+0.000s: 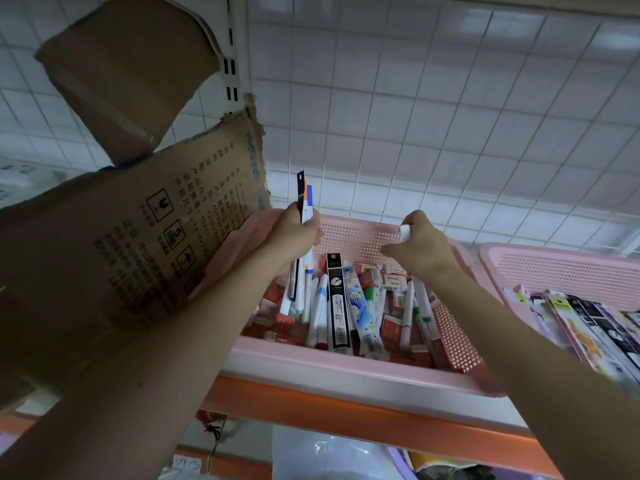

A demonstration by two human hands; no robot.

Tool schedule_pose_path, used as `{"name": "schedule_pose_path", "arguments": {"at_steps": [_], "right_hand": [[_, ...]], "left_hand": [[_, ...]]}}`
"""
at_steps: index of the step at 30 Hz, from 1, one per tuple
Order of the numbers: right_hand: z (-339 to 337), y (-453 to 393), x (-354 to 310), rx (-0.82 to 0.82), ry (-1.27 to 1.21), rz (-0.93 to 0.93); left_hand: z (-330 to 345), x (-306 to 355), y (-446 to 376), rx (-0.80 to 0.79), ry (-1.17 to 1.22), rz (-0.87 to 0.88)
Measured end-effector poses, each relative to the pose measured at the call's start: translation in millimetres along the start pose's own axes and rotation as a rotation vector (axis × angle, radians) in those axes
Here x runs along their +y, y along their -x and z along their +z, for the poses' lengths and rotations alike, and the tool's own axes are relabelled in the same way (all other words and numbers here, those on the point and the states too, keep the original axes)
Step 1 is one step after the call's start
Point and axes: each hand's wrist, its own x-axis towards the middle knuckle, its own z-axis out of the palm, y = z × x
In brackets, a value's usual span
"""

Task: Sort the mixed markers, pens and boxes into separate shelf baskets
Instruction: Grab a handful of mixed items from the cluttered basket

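A pink mesh basket [349,358] sits on the shelf, filled with mixed white markers [320,308], long pen boxes [338,303] and small red boxes [391,327]. My left hand [294,233] is raised above the basket's left side and grips a bundle of upright markers and pens [304,202], with blue, orange and black tops sticking out above the fist. My right hand [419,244] hovers over the basket's right half and holds one white marker [404,233], its end showing above the fingers.
A torn brown cardboard box [138,220] leans at the left against the basket. A second pink basket [568,271] at the right holds flat packaged items. A white grid wall stands behind. An orange shelf edge [346,407] runs below.
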Motion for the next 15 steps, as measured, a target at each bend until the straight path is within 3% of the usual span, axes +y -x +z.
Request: {"name": "schedule_pose_path", "arguments": {"at_steps": [5,9,15], "right_hand": [[-0.2,13.9,-8.0,-0.269,0.283,-0.013],[24.6,28.1,-17.1,-0.314,0.307,-0.056],[36.4,32.0,-21.9,-0.178,0.146,-0.053]], "left_hand": [[-3.7,14.0,-6.0,0.137,0.017,0.119],[-9.1,17.7,-1.5,0.265,0.086,0.133],[-2.9,-13.4,26.6,-0.061,-0.1,-0.078]]}}
